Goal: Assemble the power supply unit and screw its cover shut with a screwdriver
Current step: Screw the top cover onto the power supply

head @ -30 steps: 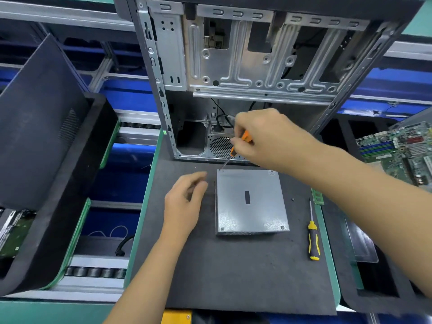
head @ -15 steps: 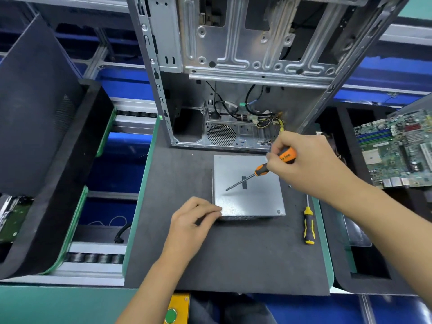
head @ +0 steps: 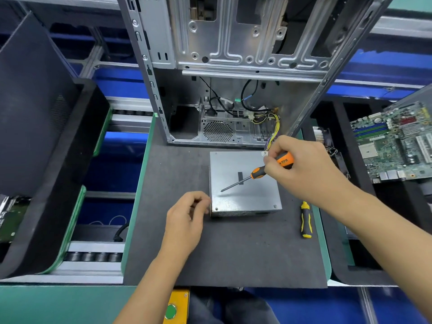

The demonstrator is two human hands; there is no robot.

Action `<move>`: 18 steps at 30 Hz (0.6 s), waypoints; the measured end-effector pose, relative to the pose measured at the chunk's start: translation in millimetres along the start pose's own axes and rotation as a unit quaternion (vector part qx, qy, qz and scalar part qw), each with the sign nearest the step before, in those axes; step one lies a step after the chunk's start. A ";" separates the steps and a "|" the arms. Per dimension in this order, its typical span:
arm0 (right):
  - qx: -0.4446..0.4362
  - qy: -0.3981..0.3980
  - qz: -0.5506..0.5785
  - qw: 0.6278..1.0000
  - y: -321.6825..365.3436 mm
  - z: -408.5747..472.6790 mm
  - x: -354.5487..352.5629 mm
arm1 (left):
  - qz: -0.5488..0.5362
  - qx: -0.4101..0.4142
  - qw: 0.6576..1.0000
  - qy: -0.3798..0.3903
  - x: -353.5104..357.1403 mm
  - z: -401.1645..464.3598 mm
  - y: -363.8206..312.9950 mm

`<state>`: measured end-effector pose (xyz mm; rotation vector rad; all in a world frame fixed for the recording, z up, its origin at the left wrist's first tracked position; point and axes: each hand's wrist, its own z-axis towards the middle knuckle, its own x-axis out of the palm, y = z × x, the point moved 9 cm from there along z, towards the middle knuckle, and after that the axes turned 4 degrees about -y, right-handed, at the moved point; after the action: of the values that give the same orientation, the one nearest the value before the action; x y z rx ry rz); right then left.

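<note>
The grey metal power supply unit [head: 247, 197] lies flat on the dark mat [head: 210, 258], cover up, with screws at its near corners. My right hand [head: 304, 169] grips an orange-and-black screwdriver [head: 259, 171] by the handle; its tip hovers over the middle of the cover, pointing left. My left hand [head: 187, 218] rests on the mat by the unit's near left corner, fingers curled, fingertips at the unit's edge. I cannot tell whether it pinches anything.
An open computer case [head: 233, 90] stands behind the unit, with cables and a fan grille inside. A yellow-and-black screwdriver [head: 305, 219] lies on the mat to the right. A motherboard [head: 395, 141] sits far right; black foam trays [head: 46, 136] stand at the left.
My right hand drew the orange screwdriver back from the unit's far left corner to over the cover's middle. My left hand slid toward me to the near left corner.
</note>
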<state>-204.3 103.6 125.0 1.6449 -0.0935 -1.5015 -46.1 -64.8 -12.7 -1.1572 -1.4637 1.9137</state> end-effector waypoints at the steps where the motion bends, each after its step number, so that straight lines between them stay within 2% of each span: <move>1: 0.005 0.001 0.004 1.000 -1.5 -1.1 0.5 | -0.034 -0.037 0.999 -0.012 -1.1 -0.9 4.7; 5: 0.040 -0.004 0.038 0.998 -9.7 -4.8 2.4 | -0.222 -0.154 0.961 -0.053 -3.0 -2.5 16.7; 7: 0.059 -0.007 0.055 0.997 -14.0 -5.9 2.7 | -0.278 -0.188 0.940 -0.065 -5.4 -1.7 20.0; 18: 0.098 0.013 0.121 0.988 -15.4 -9.5 12.4 | -0.366 -0.204 0.908 -0.028 3.8 3.2 4.0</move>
<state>-200.5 110.9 104.7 1.7371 -0.4227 -1.3171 -50.3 -64.9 -17.5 -0.5524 -2.0211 1.1583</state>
